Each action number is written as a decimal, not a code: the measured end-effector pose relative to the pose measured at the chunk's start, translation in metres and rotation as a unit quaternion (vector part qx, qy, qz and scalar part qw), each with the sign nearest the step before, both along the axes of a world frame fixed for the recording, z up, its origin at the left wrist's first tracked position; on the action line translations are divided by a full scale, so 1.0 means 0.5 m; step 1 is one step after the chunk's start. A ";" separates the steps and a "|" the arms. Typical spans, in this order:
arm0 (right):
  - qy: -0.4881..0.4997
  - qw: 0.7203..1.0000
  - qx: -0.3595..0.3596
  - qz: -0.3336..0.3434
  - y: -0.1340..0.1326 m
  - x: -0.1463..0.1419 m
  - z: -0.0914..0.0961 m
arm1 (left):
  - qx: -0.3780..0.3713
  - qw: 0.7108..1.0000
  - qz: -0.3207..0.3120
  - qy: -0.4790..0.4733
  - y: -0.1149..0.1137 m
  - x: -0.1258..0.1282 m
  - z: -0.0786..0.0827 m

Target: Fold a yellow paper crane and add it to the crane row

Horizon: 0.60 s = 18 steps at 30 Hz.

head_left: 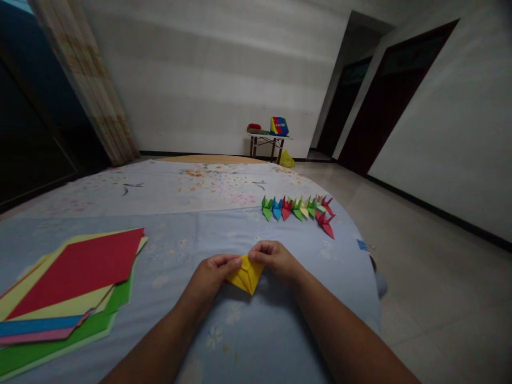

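Note:
Between my two hands is a folded piece of yellow paper (248, 278), with creases running down to a point towards me. My left hand (214, 273) pinches its left corner between thumb and fingers. The right hand (277, 259) grips the upper right corner the same way, thumb on top. Both hands are low over the blue flowered cloth. Beyond them to the right stands a row of folded paper cranes (298, 208) in green, blue, red and pale yellow. A red paper crane (326, 223) sits just in front of that row's right end.
A stack of coloured paper sheets (80, 266), red on top, lies at the left of the round table (192, 229). Against the far wall, a small table (266, 136) bears a colourful box (279, 126). A yellow bag (287, 159) rests on the floor.

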State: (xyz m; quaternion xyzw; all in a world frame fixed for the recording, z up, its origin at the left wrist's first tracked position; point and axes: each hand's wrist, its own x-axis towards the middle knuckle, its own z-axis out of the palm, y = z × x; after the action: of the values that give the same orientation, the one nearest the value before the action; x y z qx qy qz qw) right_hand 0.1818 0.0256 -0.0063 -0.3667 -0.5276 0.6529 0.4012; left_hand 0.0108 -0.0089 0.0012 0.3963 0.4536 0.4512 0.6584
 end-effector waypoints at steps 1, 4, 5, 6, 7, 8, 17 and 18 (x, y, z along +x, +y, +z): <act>0.003 1.000 0.002 -0.002 0.000 0.001 0.001 | -0.001 1.000 -0.004 -0.005 0.000 0.002 0.002; 0.010 1.000 0.009 -0.005 0.000 0.003 0.005 | 0.000 1.000 -0.008 -0.005 0.000 0.004 0.006; 0.008 1.000 0.010 -0.003 0.000 0.003 0.005 | 0.003 1.000 -0.002 0.001 0.000 0.004 0.007; 0.003 1.000 0.012 0.000 0.000 0.002 0.006 | 0.008 1.000 0.007 0.010 0.000 0.003 0.007; -0.005 1.000 0.017 0.005 0.000 0.001 0.005 | 0.014 1.000 0.018 0.021 0.001 0.003 0.007; -0.015 1.000 0.022 0.010 0.000 -0.001 0.004 | 0.020 0.999 0.028 0.033 0.001 0.003 0.006; -0.098 0.991 0.090 -0.034 0.000 -0.013 -0.011 | 0.057 0.990 0.070 0.105 0.004 0.004 0.008; -0.098 0.990 0.090 -0.037 0.000 -0.012 -0.012 | 0.059 0.990 0.072 0.108 0.005 0.002 0.009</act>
State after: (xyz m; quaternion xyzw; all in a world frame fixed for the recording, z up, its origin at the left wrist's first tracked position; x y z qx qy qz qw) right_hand 0.1758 0.0258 -0.0121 -0.4107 -0.6067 0.5487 0.4026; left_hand 0.0117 -0.0066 0.0055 0.4467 0.5222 0.4781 0.5470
